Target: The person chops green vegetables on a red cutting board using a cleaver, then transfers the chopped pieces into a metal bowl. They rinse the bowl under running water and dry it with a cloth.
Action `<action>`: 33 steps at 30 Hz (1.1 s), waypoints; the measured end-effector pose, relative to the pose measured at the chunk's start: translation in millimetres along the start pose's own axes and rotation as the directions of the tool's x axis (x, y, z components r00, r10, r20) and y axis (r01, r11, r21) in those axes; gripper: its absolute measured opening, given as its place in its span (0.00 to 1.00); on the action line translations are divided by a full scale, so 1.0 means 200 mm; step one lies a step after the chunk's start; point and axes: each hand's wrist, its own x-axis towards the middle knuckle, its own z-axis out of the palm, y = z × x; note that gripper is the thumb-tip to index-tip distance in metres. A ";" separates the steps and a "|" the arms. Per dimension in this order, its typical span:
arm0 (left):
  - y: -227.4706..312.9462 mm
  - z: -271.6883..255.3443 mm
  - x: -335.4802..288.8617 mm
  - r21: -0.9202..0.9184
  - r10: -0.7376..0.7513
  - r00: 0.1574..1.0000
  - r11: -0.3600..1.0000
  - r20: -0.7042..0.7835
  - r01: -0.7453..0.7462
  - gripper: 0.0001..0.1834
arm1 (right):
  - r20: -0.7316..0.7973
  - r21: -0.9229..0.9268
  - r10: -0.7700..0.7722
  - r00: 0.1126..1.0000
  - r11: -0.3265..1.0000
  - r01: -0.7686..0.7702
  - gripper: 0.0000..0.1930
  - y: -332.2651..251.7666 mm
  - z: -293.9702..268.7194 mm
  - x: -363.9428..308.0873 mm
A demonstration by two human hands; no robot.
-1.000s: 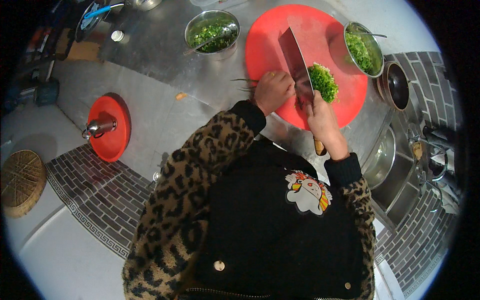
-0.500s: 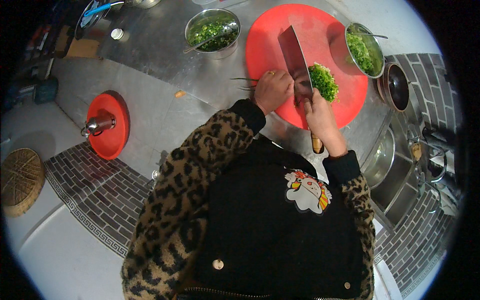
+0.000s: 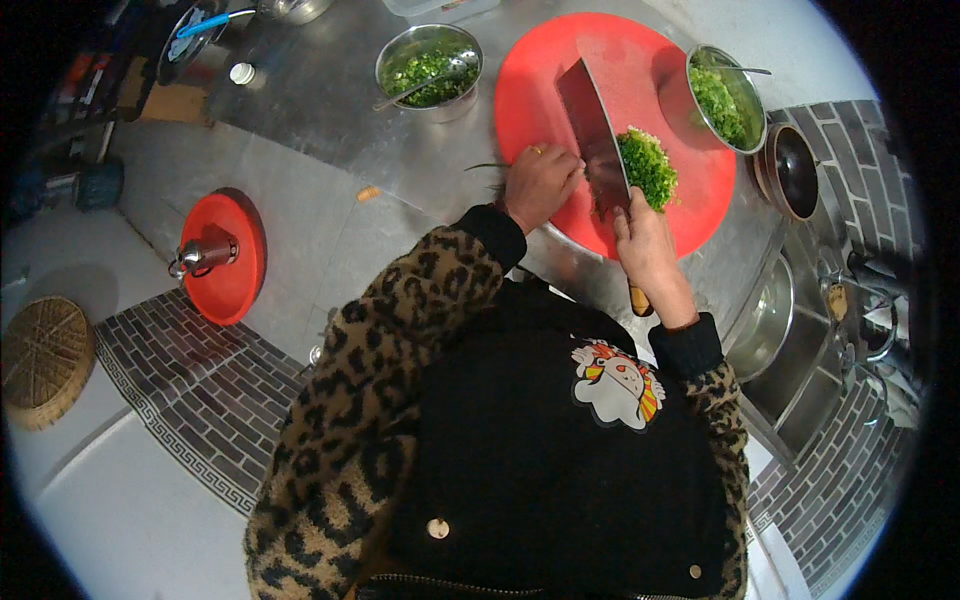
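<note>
A round red cutting board lies on the metal counter. My right hand is wrapped round the wooden handle of a cleaver, its broad blade standing on the board. Left of the blade, my left hand presses down with curled fingers on scallions. Only their thin dark green ends show past the hand; the rest is hidden under it. The fingertips are close beside the blade. On the blade's other side sits a heap of chopped scallions.
A steel bowl of chopped greens with a spoon stands left of the board. Another such bowl overlaps its right edge. Farther right are a dark round pot and a sink with a steel basin. A bottle cap lies far left.
My left hand has shifted slightly left, away from the blade, and less of the scallion ends shows beyond it. My right hand and the cleaver have come slightly nearer to me.
</note>
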 end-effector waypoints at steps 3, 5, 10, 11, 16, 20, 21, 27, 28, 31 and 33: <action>-0.01 0.00 0.00 -0.023 0.029 1.000 0.999 -0.004 -0.029 0.05 | 0.017 -0.061 0.001 1.000 0.998 0.000 0.11 0.00 0.00 -0.01; -0.01 -0.01 0.00 -0.022 0.036 0.999 0.999 -0.004 -0.036 0.05 | 0.036 -0.081 0.007 0.999 0.997 -0.004 0.10 -0.01 0.02 0.03; -0.01 -0.02 0.01 0.001 0.048 0.999 0.999 0.022 -0.048 0.04 | 0.014 -0.050 -0.002 1.000 0.999 0.003 0.10 -0.01 0.04 0.10; -0.01 -0.02 0.01 -0.002 0.054 0.998 0.999 0.015 -0.054 0.04 | 0.013 -0.041 -0.003 1.000 0.999 0.003 0.10 0.00 0.03 0.09; -0.01 -0.01 0.00 -0.011 0.054 0.998 0.998 -0.043 -0.054 0.05 | 0.046 -0.112 -0.006 0.999 0.994 0.011 0.10 0.00 0.01 0.03; -0.01 0.00 0.00 -0.006 0.037 0.999 0.999 -0.037 -0.037 0.06 | 0.085 -0.130 0.019 0.996 0.991 -0.008 0.11 -0.02 0.03 0.07; -0.01 0.00 0.01 -0.005 0.045 0.998 0.999 -0.036 -0.045 0.06 | 0.075 -0.136 0.021 0.997 0.991 -0.010 0.11 -0.02 0.03 0.08; -0.02 0.00 -0.01 -0.039 0.028 0.999 0.999 -0.030 -0.029 0.04 | 0.014 -0.070 0.004 1.000 0.998 -0.003 0.11 -0.02 -0.01 0.04; -0.02 0.00 -0.01 -0.028 0.011 1.000 1.000 -0.024 -0.012 0.04 | 0.020 -0.067 -0.003 1.000 0.998 0.005 0.11 -0.02 -0.01 0.04; -0.01 0.00 -0.02 -0.007 -0.007 1.000 1.000 -0.010 0.007 0.05 | 0.053 -0.090 -0.028 0.998 0.995 0.032 0.10 -0.02 0.02 0.05; -0.01 0.00 -0.01 -0.011 -0.009 1.000 1.000 -0.026 0.009 0.05 | 0.066 -0.157 0.006 0.998 0.988 0.005 0.10 -0.02 0.05 0.07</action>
